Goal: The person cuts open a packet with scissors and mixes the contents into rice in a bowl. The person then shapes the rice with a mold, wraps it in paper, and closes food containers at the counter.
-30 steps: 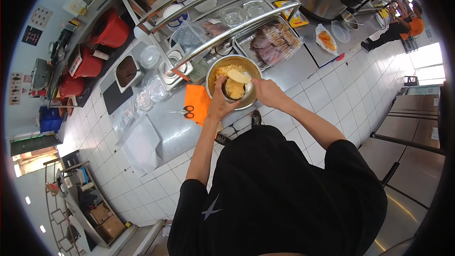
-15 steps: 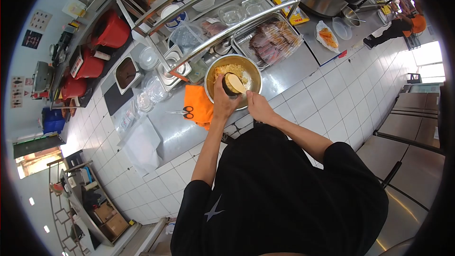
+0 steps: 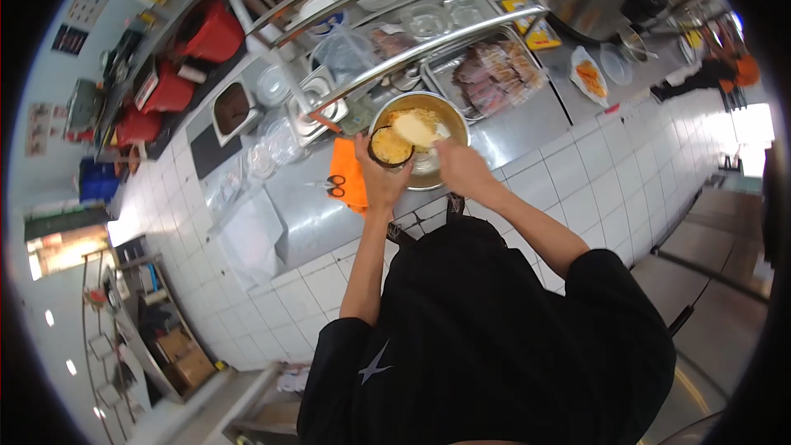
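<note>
My left hand (image 3: 381,185) is wrapped round a small dark-rimmed bowl (image 3: 390,147) packed with yellow, grainy food. It holds this bowl over the near left side of a metal mixing bowl (image 3: 467,133). In my right hand (image 3: 464,171) is the handle of a pale paddle (image 3: 414,128), its broad blade above the mixing bowl, close to the small bowl's rim. More yellow food (image 3: 426,104) lies inside the mixing bowl. Motion blurs the paddle and my right hand. Left of the hands, black-handled scissors (image 3: 335,186) rest on an orange cloth (image 3: 351,166).
Behind the mixing bowl a metal rail (image 3: 428,47) crosses above the counter. A tray (image 3: 439,79) of wrapped meat sits back right, and an oval dish (image 3: 588,76) of orange food stands farther right. Clear plastic lids (image 3: 276,136) lie leftward. Another person (image 3: 713,78) is at far right.
The paddle has moved off the small bowl's mouth toward the far side, uncovering the yellow food in it. My right hand has shifted slightly right and up. The view has swung a little.
</note>
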Demonstrator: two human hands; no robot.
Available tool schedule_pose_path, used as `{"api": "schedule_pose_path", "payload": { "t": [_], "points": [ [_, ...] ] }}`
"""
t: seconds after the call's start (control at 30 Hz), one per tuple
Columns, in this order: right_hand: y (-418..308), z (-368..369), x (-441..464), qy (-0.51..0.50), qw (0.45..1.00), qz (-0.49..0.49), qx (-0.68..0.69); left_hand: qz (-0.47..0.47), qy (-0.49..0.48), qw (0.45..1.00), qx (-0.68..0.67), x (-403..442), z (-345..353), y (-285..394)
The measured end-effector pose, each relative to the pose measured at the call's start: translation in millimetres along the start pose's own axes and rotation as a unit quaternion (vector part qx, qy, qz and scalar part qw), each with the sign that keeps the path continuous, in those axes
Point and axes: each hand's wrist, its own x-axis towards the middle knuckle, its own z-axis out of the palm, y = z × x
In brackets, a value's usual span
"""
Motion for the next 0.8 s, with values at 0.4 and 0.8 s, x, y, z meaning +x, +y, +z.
{"api": "schedule_pose_path", "payload": {
  "t": [0.4,0.8],
  "points": [
    [-85.3,49.3,-8.8,-0.264,0.650,0.169,0.693,0.093,0.021,0.995,-0.039,-58.2,-122.3,38.4],
    [-263.6,286.1,0.6,-0.209,0.520,0.229,0.796,-0.280,0.142,0.903,0.295,-133.7,-470.0,-183.8]
  ]
}}
